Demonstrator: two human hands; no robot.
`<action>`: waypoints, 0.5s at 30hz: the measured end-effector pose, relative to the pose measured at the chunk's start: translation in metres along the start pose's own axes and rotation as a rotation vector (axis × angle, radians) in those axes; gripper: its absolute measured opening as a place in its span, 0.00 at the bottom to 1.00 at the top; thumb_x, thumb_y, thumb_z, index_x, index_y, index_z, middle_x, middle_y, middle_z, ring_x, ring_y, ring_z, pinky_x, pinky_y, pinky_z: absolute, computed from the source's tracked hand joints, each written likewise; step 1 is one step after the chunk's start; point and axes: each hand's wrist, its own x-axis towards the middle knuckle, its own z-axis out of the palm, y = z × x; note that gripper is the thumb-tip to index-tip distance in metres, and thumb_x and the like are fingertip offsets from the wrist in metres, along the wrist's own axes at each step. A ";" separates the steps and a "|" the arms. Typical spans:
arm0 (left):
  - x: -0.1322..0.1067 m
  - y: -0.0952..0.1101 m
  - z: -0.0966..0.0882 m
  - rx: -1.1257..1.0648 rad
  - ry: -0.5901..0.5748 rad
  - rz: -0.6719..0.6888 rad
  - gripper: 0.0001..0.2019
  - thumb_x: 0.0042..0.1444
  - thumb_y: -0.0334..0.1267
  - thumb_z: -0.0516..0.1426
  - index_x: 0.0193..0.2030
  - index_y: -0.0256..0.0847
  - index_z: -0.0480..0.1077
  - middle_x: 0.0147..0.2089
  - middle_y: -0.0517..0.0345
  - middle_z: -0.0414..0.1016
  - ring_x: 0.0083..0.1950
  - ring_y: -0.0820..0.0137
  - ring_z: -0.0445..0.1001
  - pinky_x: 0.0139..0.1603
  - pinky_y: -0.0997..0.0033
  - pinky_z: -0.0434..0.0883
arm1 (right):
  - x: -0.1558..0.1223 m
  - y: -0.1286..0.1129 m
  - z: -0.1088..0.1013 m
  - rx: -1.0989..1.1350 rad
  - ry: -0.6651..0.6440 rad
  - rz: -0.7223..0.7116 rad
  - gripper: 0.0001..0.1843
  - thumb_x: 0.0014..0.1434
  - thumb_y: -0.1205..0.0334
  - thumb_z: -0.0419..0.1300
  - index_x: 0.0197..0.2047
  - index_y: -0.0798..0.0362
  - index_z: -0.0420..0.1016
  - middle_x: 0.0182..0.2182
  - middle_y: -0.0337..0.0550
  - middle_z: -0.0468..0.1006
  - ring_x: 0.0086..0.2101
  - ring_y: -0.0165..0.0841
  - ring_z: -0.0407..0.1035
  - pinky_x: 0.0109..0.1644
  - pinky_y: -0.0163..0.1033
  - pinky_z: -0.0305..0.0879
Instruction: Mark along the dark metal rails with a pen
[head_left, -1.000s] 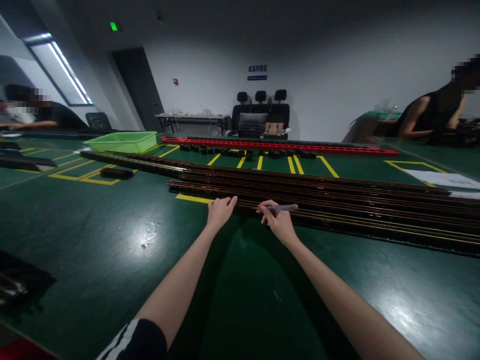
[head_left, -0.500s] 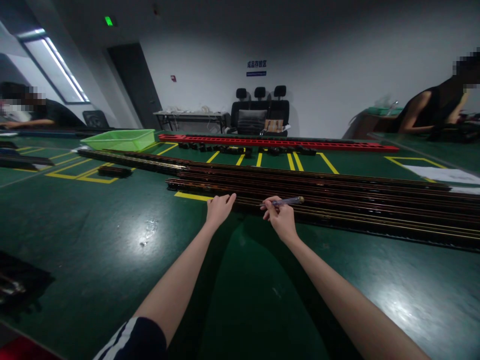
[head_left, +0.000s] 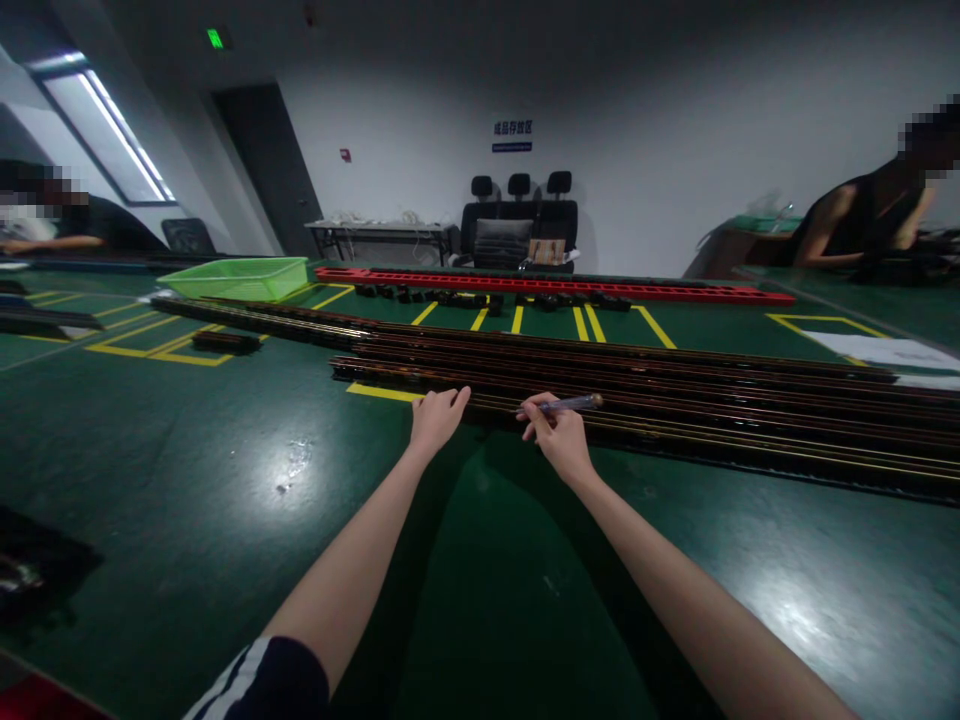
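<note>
My left hand (head_left: 435,418) rests with its fingers stretched forward onto the near end of a stack of long dark metal rails (head_left: 675,395) that lie across the green table (head_left: 225,470). A little to the right, my right hand (head_left: 559,436) is closed around a pen-like tool (head_left: 570,404) with a clear blue handle and a brass-coloured end. The tool lies almost level, its end pointing right over the nearest rail. Both forearms reach in from the bottom of the view.
A long red rail (head_left: 555,286) with small dark parts beside it lies further back. A green plastic tray (head_left: 236,278) stands at the back left. Yellow floor-style lines mark the table. White paper (head_left: 877,352) lies at the right. Two other people sit at the far left and right.
Both hands stay on the rails. The right hand shifted the tool slightly, with its end a bit further right than one second ago. The view rose a little.
</note>
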 end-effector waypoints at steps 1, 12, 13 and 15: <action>0.000 0.000 0.000 0.000 -0.003 -0.003 0.25 0.65 0.50 0.39 0.33 0.39 0.71 0.36 0.51 0.76 0.44 0.61 0.73 0.57 0.51 0.59 | 0.000 0.000 0.000 -0.001 0.002 0.001 0.18 0.61 0.48 0.53 0.34 0.55 0.70 0.30 0.47 0.79 0.21 0.30 0.71 0.23 0.34 0.66; -0.007 0.004 0.003 0.068 0.253 0.280 0.10 0.60 0.35 0.49 0.46 0.38 0.67 0.50 0.48 0.69 0.52 0.61 0.66 0.53 0.62 0.63 | -0.001 -0.001 0.001 0.000 0.018 -0.002 0.19 0.60 0.46 0.54 0.34 0.55 0.70 0.29 0.47 0.78 0.21 0.30 0.70 0.22 0.34 0.66; -0.008 0.004 0.003 0.087 0.246 0.323 0.11 0.60 0.34 0.49 0.47 0.38 0.67 0.50 0.48 0.69 0.53 0.61 0.65 0.54 0.61 0.62 | -0.001 -0.001 0.001 0.000 0.022 -0.004 0.19 0.60 0.46 0.54 0.34 0.55 0.70 0.29 0.47 0.78 0.21 0.30 0.70 0.22 0.34 0.66; -0.010 0.005 0.003 0.113 0.212 0.388 0.13 0.59 0.33 0.49 0.49 0.38 0.67 0.50 0.48 0.70 0.54 0.61 0.64 0.54 0.61 0.62 | -0.001 -0.001 0.001 0.000 0.018 -0.007 0.19 0.60 0.46 0.54 0.34 0.54 0.70 0.30 0.47 0.78 0.21 0.30 0.70 0.22 0.34 0.66</action>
